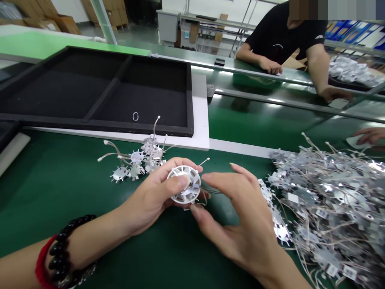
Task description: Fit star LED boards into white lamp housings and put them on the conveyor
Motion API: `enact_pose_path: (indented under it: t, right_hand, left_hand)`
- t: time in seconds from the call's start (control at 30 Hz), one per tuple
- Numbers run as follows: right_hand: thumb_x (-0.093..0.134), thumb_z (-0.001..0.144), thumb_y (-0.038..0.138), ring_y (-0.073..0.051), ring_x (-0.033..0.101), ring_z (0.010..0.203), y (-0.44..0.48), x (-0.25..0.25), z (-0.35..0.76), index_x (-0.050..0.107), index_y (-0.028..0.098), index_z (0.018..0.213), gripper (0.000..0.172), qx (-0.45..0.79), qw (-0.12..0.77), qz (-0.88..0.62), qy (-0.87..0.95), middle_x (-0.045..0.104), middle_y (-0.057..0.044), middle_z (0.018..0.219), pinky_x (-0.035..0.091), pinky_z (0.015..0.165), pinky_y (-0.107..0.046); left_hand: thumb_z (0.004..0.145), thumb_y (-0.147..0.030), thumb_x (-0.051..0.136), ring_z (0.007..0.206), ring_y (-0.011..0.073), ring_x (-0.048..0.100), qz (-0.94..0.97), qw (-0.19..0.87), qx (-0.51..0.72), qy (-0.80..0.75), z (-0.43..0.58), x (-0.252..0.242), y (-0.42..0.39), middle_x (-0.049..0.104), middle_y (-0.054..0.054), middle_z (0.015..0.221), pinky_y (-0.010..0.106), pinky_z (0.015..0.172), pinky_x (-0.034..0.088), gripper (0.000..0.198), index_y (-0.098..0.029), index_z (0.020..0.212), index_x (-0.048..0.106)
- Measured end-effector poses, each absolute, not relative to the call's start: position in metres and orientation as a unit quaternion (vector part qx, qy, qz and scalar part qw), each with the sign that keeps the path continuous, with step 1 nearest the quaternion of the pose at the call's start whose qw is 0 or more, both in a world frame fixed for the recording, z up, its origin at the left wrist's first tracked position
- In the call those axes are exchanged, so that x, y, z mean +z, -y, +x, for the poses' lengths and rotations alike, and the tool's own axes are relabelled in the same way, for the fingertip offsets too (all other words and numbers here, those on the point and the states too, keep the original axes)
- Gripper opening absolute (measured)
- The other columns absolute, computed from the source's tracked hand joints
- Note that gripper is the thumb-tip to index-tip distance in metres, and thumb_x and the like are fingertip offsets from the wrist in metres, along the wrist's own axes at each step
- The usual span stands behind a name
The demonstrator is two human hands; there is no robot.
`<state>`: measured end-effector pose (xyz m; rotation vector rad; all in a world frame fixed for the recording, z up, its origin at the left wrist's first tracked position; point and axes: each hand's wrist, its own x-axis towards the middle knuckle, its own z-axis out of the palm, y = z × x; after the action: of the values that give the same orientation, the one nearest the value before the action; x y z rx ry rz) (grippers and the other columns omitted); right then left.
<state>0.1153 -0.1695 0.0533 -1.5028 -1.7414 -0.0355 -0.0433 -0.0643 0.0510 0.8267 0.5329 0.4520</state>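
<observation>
My left hand (155, 194) grips a round white finned part (185, 184), thumb pressed on its face, just above the green mat (60, 192). My right hand (240, 212) is beside it on the right, fingers stretched out and apart, fingertips nearly touching the part's rim; I cannot tell if they hold its thin wire. A black bead bracelet and a red cord sit on my left wrist. Behind the hands lies a small group of silver star-shaped wired pieces (136, 158).
A big heap of silver wired pieces (327, 204) fills the right side. A black framed tray (99, 90) on a white board lies at the back left. Across the conveyor a person in black (285, 36) rests both hands on it; another hand (369, 136) shows at the right edge.
</observation>
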Motion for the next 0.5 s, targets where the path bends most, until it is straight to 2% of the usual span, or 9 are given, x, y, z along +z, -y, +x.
enact_pose_path:
  t: [0.07,0.17,0.33,0.5]
  right_hand:
    - [0.070,0.090,0.030,-0.023,0.073,0.105,0.169,0.052,0.112,0.060,0.020,0.119,0.031,-0.037,0.417,-0.587,0.693,0.077,-0.009,0.114,0.040,0.111,-0.044]
    - [0.068,0.093,0.028,-0.023,0.071,0.110,0.169,0.052,0.108,0.062,0.021,0.116,0.024,-0.037,0.425,-0.585,0.690,0.075,-0.010,0.118,0.043,0.110,-0.043]
    - [0.068,0.094,0.025,-0.020,0.071,0.108,0.172,0.059,0.108,0.070,0.025,0.108,0.014,0.060,0.458,-0.597,0.655,0.072,-0.007,0.117,0.055,0.097,-0.037]
    - [0.068,0.095,0.023,-0.018,0.072,0.108,0.174,0.065,0.108,0.075,0.030,0.105,0.014,0.149,0.479,-0.598,0.625,0.071,-0.003,0.118,0.061,0.089,-0.029]
  left_hand:
    - [0.087,-0.038,0.081,0.079,0.0185,0.074,0.399,0.865,0.204,-0.223,-0.043,0.046,0.065,0.076,0.005,0.098,0.028,0.072,0.062,0.028,-0.023,0.108,0.070]
    - [0.088,-0.037,0.081,0.079,0.0166,0.073,0.415,0.870,0.180,-0.195,-0.043,0.042,0.065,0.073,0.002,0.089,0.024,0.070,0.058,0.031,-0.023,0.111,0.066]
    - [0.085,-0.036,0.083,0.085,0.0148,0.068,0.430,0.867,0.149,-0.202,-0.047,0.048,0.065,0.071,0.001,0.094,0.026,0.080,0.053,0.037,-0.023,0.114,0.065]
    - [0.082,-0.035,0.085,0.087,0.0134,0.066,0.398,0.884,0.122,-0.210,-0.048,0.053,0.064,0.070,0.003,0.100,0.021,0.077,0.048,0.041,-0.020,0.112,0.063]
